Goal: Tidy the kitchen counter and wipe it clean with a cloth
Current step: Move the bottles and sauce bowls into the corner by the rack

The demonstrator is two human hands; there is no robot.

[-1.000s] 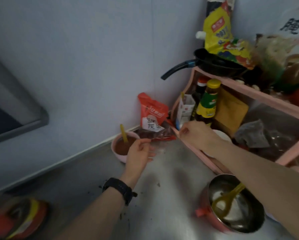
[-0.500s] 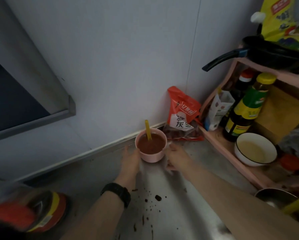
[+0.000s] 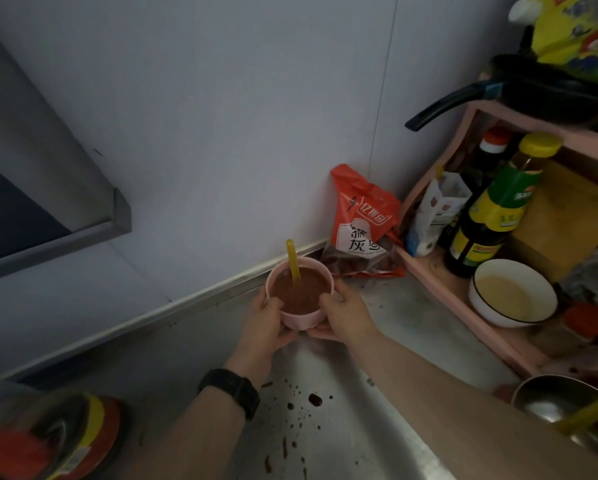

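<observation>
A pink cup (image 3: 302, 318) full of brown paste, with a yellow spoon (image 3: 293, 259) standing in it, is near the back wall on the steel counter (image 3: 377, 427). My left hand (image 3: 268, 323) grips its left side and my right hand (image 3: 344, 315) grips its right side. A black watch is on my left wrist. Brown spatters (image 3: 301, 410) dot the counter in front of the cup. No cloth is in view.
A red snack bag (image 3: 360, 223) leans in the corner behind the cup. A pink rack (image 3: 464, 306) at the right holds bottles (image 3: 491, 209), a white bowl (image 3: 514, 292) and a black pan (image 3: 533, 88). A steel pot (image 3: 560, 403) is at lower right, a red-lidded jar (image 3: 48, 441) at lower left.
Both hands have left the red bag and the rack, come together around the pink cup and closed on its sides. The view has shifted left and down.
</observation>
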